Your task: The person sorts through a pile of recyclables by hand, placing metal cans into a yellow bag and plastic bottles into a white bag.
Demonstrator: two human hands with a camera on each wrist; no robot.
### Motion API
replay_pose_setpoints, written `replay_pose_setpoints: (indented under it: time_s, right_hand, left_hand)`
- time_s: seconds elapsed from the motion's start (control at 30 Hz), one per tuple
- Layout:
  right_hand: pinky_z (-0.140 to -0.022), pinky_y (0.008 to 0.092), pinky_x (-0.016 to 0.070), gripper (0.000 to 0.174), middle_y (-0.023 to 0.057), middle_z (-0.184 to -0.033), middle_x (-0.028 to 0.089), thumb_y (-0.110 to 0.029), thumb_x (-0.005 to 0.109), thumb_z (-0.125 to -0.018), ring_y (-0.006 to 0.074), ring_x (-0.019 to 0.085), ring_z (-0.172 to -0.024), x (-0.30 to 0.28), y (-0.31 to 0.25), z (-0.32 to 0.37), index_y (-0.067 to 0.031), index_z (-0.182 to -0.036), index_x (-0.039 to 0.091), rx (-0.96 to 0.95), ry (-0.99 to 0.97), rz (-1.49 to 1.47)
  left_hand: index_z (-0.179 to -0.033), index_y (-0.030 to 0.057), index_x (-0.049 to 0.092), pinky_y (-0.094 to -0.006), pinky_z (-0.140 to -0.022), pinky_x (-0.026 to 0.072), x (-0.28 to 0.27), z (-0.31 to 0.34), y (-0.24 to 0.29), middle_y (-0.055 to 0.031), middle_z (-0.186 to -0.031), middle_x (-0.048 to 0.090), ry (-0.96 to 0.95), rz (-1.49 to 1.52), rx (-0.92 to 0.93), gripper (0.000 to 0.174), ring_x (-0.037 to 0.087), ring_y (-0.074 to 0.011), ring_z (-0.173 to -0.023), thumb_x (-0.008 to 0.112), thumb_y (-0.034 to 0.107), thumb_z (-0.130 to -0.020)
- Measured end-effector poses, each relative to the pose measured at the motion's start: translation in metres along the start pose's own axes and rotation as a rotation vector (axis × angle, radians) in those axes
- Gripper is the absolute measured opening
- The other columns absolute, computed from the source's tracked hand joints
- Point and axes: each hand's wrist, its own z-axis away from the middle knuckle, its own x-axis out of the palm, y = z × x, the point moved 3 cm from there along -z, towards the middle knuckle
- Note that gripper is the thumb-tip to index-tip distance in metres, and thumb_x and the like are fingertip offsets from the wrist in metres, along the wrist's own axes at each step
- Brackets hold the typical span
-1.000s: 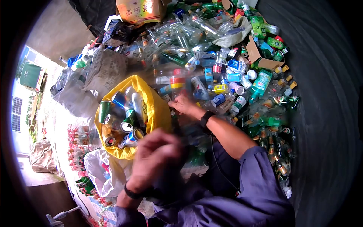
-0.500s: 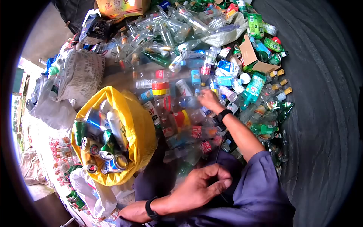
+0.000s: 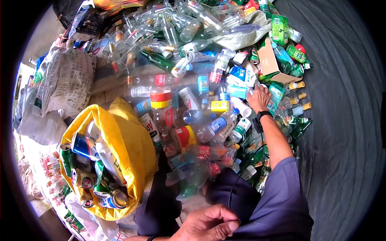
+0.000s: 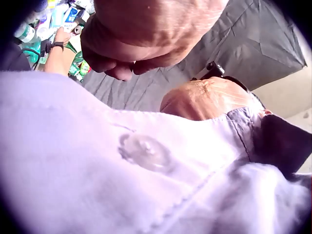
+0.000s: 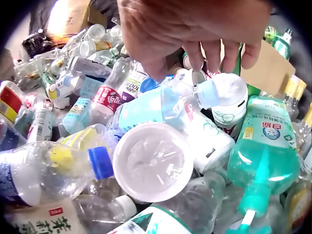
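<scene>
Right hand [image 3: 260,99] moved nearer one teal bottle [image 5: 267,163], fingers extended; left hand [image 3: 207,225] loosely curled.

Your right hand [image 3: 260,97] has swept outward, from beside the yellow bag [image 3: 136,154] a second ago, through the middle half a second ago, to 2 o'clock, where it now hides part of the teal pump bottle [image 3: 277,95] and has uncovered a yellow label [image 3: 219,106]. Your left hand [image 3: 207,224] has dropped from the bag's rim, past your lap, to 6 o'clock. As your view shifted, that bag slid from 9 toward 8 o'clock, and the printed carton [image 3: 116,3] at 11 is now mostly cut off.
</scene>
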Motion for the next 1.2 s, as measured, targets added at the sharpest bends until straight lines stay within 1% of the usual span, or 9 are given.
replay_pose_setpoints:
  time_s: [0.07, 0.17, 0.37, 0.47, 0.53, 0.73, 0.93, 1.03, 1.2]
  right_hand:
    - [-0.101, 0.0531, 0.0433, 0.055, 0.0157, -0.133, 0.059, -0.028, 0.074, -0.083, 0.0366, 0.052, -0.125, -0.002, 0.003, -0.015, -0.0029, -0.129, 0.059, -0.113, 0.285, -0.059]
    - [-0.105, 0.0486, 0.0431, 0.054, 0.0207, -0.138, 0.054, -0.021, 0.076, -0.082, 0.0395, 0.052, -0.126, 0.009, 0.011, -0.052, 0.0008, -0.128, 0.057, -0.271, 0.342, -0.137]
    - [-0.103, 0.0490, 0.0455, 0.060, 0.0259, -0.144, 0.048, -0.015, 0.076, -0.080, 0.0413, 0.054, -0.124, 0.038, 0.001, -0.083, 0.0009, -0.132, 0.051, -0.079, 0.042, -0.225]
    - [-0.103, 0.0480, 0.0455, 0.065, 0.0242, -0.139, 0.052, -0.017, 0.076, -0.078, 0.0404, 0.055, -0.122, 0.056, -0.005, -0.087, -0.0024, -0.135, 0.049, -0.080, 0.147, -0.125]
    - [-0.106, 0.0450, 0.0431, 0.078, 0.0251, -0.130, 0.058, -0.019, 0.077, -0.073, 0.0406, 0.052, -0.124, 0.027, -0.023, -0.071, -0.0015, -0.141, 0.043, 0.033, 0.005, -0.132]
    - [-0.105, 0.0449, 0.0454, 0.073, 0.0273, -0.127, 0.059, -0.024, 0.075, -0.073, 0.0428, 0.054, -0.122, 0.028, -0.018, -0.053, 0.0008, -0.135, 0.044, 0.071, -0.005, -0.145]
    - [-0.093, 0.0507, 0.0520, 0.046, 0.0269, -0.110, 0.066, -0.022, 0.072, -0.077, 0.0432, 0.065, -0.106, 0.044, -0.021, 0.007, 0.0023, -0.115, 0.060, -0.069, -0.267, -0.345]
    - [-0.088, 0.0524, 0.0516, 0.040, 0.0243, -0.107, 0.060, -0.015, 0.073, -0.078, 0.0444, 0.062, -0.101, 0.038, -0.042, 0.054, -0.0001, -0.111, 0.056, -0.414, -0.044, -0.288]
    - [-0.082, 0.0530, 0.0518, 0.039, 0.0234, -0.105, 0.059, -0.014, 0.071, -0.077, 0.0442, 0.062, -0.097, 0.040, -0.086, 0.106, -0.0003, -0.108, 0.052, -0.557, -0.008, -0.344]
  left_hand:
    - [-0.103, 0.0041, 0.066, -0.0197, -0.063, 0.0484, -0.002, -0.001, -0.001, 0.0006, -0.084, 0.066, 0.000, 0.031, -0.003, 0.010, 0.060, -0.0050, -0.072, 0.069, 0.012, -0.098]
    - [-0.105, 0.0044, 0.066, -0.0195, -0.064, 0.0478, -0.001, 0.001, 0.009, -0.0001, -0.091, 0.066, 0.029, 0.047, -0.116, 0.009, 0.059, -0.0044, -0.073, 0.068, 0.009, -0.098]
    - [-0.107, 0.0031, 0.066, -0.0195, -0.061, 0.0446, -0.011, 0.000, 0.014, -0.0025, -0.095, 0.065, 0.012, 0.125, 0.000, 0.009, 0.056, -0.0043, -0.070, 0.066, 0.005, -0.098]
    - [-0.108, 0.0027, 0.066, -0.0190, -0.058, 0.0415, -0.013, -0.004, 0.012, -0.0024, -0.094, 0.065, 0.038, 0.168, -0.004, 0.010, 0.052, -0.0033, -0.068, 0.066, 0.004, -0.098]
    - [-0.107, 0.0027, 0.066, -0.0189, -0.056, 0.0405, -0.013, -0.006, 0.012, -0.0023, -0.095, 0.064, 0.029, 0.137, 0.067, 0.009, 0.052, -0.0030, -0.067, 0.066, 0.004, -0.098]
    - [-0.107, 0.0029, 0.065, -0.0186, -0.053, 0.0393, -0.014, -0.007, 0.020, -0.0014, -0.087, 0.064, -0.002, 0.175, -0.082, 0.008, 0.051, -0.0027, -0.063, 0.065, 0.005, -0.099]
    - [-0.104, 0.0044, 0.064, -0.0172, -0.053, 0.0419, -0.011, -0.004, 0.020, -0.0004, -0.081, 0.064, 0.071, 0.112, -0.114, 0.007, 0.056, -0.0035, -0.063, 0.065, 0.010, -0.100]
    - [-0.102, 0.0047, 0.065, -0.0179, -0.055, 0.0443, -0.011, -0.004, 0.017, -0.0002, -0.082, 0.064, 0.057, 0.053, -0.070, 0.007, 0.057, -0.0045, -0.065, 0.066, 0.011, -0.099]
    - [-0.100, 0.0026, 0.065, -0.0199, -0.060, 0.0471, -0.003, 0.000, 0.019, -0.0011, -0.085, 0.064, 0.056, 0.032, 0.013, 0.011, 0.059, -0.0059, -0.070, 0.067, 0.013, -0.099]
